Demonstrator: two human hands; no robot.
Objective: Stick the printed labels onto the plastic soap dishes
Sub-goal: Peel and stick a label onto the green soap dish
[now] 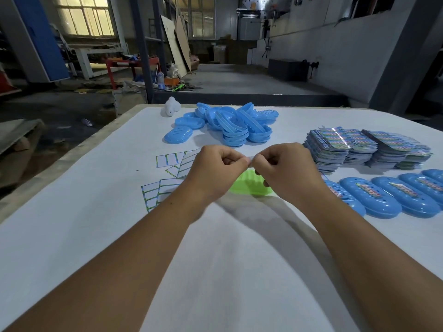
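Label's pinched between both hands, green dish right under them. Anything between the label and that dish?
Nothing visible. The left hand and right hand pinch the small label just above the green soap dish. The right hand's lower fingers overlap the dish's right part in this view, but nothing else lies in the gap or on the dish's visible surface.

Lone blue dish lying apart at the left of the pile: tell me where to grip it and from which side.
Grip the blue dish across its narrow width, fingers on the two long rims, coming from above. It lies flat, apart from the pile, with bare table at its left and near sides, so both rims look reachable.
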